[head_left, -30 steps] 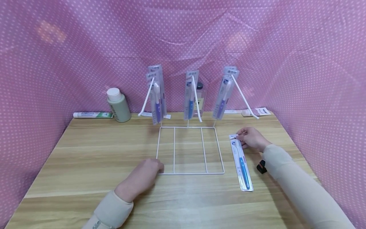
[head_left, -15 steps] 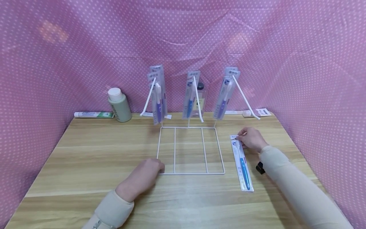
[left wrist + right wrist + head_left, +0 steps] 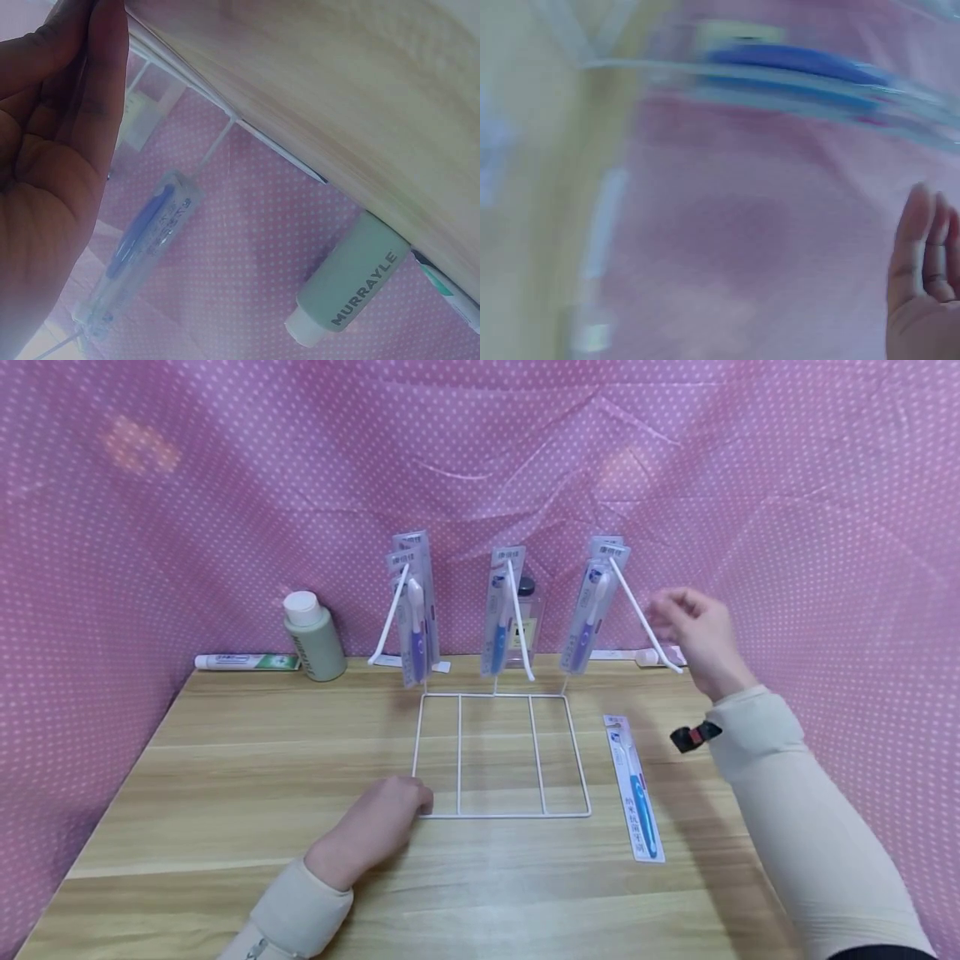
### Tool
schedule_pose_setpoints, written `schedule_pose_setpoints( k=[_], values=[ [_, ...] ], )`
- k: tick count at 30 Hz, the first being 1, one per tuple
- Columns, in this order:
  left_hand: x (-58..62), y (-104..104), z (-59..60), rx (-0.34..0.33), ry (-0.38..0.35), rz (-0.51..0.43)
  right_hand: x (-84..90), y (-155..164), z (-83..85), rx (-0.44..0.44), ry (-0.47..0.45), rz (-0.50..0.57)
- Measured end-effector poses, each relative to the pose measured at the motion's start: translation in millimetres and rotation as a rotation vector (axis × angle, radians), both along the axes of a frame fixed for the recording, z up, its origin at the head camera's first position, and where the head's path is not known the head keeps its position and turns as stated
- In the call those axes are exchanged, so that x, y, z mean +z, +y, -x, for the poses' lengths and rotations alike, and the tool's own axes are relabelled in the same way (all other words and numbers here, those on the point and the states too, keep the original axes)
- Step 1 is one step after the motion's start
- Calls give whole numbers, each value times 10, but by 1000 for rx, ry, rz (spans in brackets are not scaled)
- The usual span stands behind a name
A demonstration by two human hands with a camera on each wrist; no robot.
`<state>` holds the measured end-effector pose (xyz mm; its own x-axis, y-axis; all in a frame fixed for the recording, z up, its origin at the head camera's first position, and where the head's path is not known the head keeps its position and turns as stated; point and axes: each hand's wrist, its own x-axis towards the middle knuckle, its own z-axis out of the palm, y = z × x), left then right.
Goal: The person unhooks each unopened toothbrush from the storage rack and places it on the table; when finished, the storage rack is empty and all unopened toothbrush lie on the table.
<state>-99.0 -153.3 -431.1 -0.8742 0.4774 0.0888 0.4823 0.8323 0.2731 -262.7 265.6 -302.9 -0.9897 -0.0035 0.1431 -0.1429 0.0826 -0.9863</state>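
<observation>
My left hand (image 3: 375,827) holds the front left corner of a white wire rack's base (image 3: 502,816); its fingertips are partly hidden. My right hand (image 3: 701,631) is raised beside the rack's right hook (image 3: 645,618), blurred and holding nothing, its fingers (image 3: 911,232) loosely extended. On the table right of the rack lies a packaged blue toothbrush (image 3: 639,797), apart from both hands. More packaged toothbrushes hang on the hooks: purple ones at left (image 3: 415,627) and right (image 3: 587,618), a blue one in the middle (image 3: 499,622).
Behind the rack stands a clear bottle with a black cap (image 3: 527,618). A green bottle with a white cap (image 3: 315,639) and a toothpaste tube (image 3: 246,662) are at the back left. Another tube (image 3: 667,655) lies back right. Pink dotted cloth (image 3: 300,485) surrounds the table.
My right hand has let go of the toothbrush package on the table and risen up and back toward the right hook. My left hand stays at the rack's corner.
</observation>
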Motion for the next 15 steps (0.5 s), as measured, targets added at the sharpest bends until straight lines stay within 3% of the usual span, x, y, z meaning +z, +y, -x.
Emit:
schedule_pose_setpoints(
  k=[5, 8, 11, 15],
  values=[
    [3, -1, -2, 1, -11, -4, 384, -198, 76, 147, 169, 462],
    [4, -2, -4, -6, -2, -10, 473, -307, 141, 223, 201, 638],
    [-2, -1, -4, -11, 13, -14, 489, -391, 200, 229, 202, 690],
    [-2, -7, -7, -13, 23, -12, 458, -467, 244, 192, 185, 633]
  ],
)
